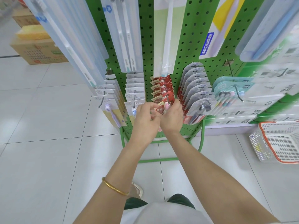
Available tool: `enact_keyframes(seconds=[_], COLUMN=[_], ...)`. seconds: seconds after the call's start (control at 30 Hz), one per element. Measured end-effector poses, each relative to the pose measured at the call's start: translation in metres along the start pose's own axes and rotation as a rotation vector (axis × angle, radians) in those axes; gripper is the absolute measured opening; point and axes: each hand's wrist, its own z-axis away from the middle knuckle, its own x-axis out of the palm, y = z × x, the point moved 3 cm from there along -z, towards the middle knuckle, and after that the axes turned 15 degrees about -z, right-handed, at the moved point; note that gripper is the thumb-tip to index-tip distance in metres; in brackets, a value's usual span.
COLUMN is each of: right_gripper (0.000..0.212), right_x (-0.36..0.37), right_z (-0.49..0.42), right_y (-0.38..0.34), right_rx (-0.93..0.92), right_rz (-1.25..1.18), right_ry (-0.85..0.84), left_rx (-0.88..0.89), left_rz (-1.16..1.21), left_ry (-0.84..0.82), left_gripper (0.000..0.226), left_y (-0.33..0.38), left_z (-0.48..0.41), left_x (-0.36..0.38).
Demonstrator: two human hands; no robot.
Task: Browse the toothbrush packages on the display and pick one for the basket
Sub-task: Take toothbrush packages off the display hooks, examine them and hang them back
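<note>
Toothbrush package with a red card, held at the front of its hook on the green pegboard display.
Left hand and right hand sit close together, both pinching this front pack, so picking seems under way. It probably needs to slide off the hook tip between crowded neighbouring rows, then cross open floor rightward to the basket.

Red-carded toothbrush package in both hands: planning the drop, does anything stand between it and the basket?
The red-carded package seems threaded on a thin metal hook; beyond it, only floor before the white mesh basket with orange rim.
</note>
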Motion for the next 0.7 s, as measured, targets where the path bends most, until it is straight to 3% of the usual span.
enact_keyframes(seconds=[0.43, 0.6, 0.7], right_gripper=[0.101, 0.061, 0.038], right_x=[-0.010, -0.029, -0.034], right_z=[0.013, 0.041, 0.064], right_y=[0.010, 0.012, -0.008], right_rx=[0.017, -0.136, -0.310], right_rz=[-0.012, -0.055, -0.184], right_ry=[-0.012, 0.046, -0.061], left_rx=[-0.040, -0.117, -0.153], left_rz=[0.046, 0.085, 0.129], left_ry=[0.011, 0.049, 0.096], left_gripper=[0.031, 0.034, 0.036], left_y=[-0.004, -0.022, -0.032], left_z=[0.011, 0.020, 0.027], left_x=[-0.003, -0.006, -0.011])
